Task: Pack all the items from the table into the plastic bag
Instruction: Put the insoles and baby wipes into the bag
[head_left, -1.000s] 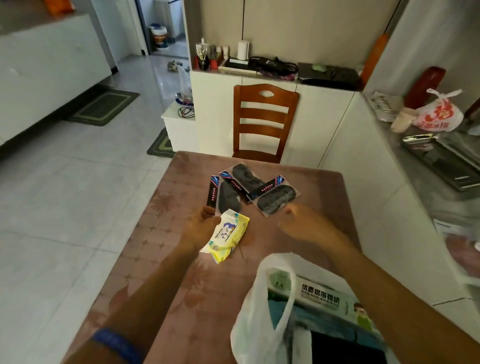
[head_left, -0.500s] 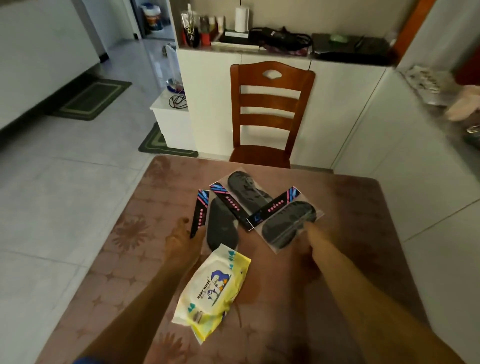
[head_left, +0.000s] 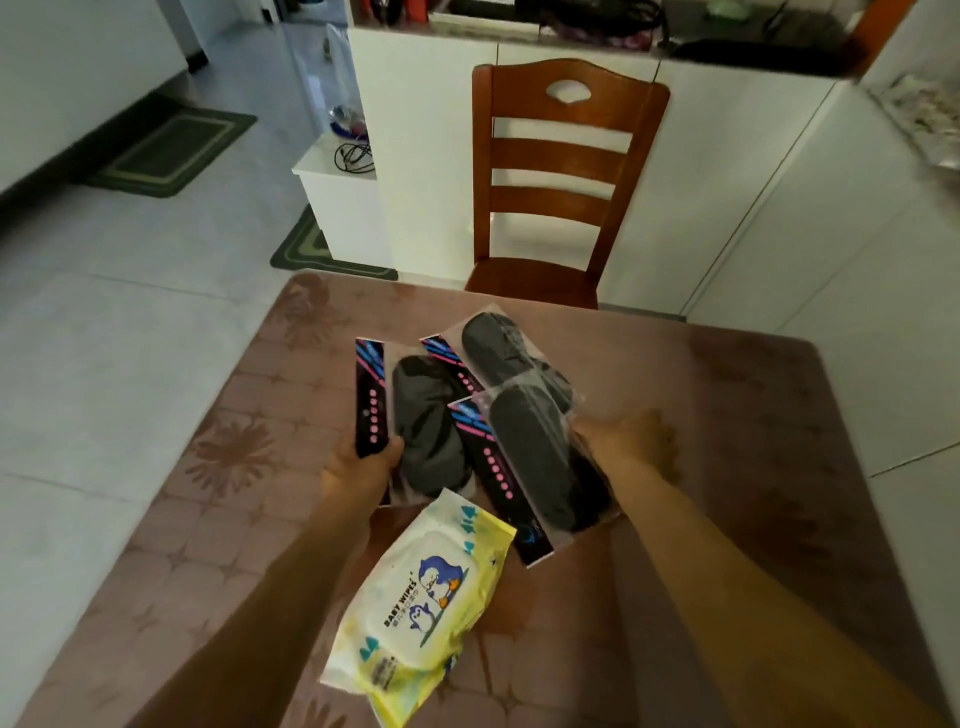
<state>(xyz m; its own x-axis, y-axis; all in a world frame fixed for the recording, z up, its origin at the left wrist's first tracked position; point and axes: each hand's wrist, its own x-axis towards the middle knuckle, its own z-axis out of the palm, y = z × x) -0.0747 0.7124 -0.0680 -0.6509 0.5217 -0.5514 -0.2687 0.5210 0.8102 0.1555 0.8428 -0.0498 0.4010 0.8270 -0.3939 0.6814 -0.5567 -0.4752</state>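
Observation:
Three clear packets of black insoles lie bunched together mid-table. My left hand (head_left: 361, 470) grips the near end of the left insole packet (head_left: 410, 421). My right hand (head_left: 626, 441) grips the right edge of the right insole packet (head_left: 530, 462), which is tilted up off the table. A third insole packet (head_left: 498, 343) lies behind them, partly under the right one. A yellow and white pack of baby wipes (head_left: 426, 603) lies on the table between my forearms, just below the packets. The plastic bag is out of view.
The brown patterned table (head_left: 753, 415) ends at a far edge where a wooden chair (head_left: 561, 171) is pushed in. White cabinets (head_left: 426, 130) stand behind the chair and along the right. Tiled floor and green mats lie to the left.
The view has tilted up and closer, so the bag left the frame. Both hands reached forward and closed on the outer insole packets, pulling them together; the right one has lifted.

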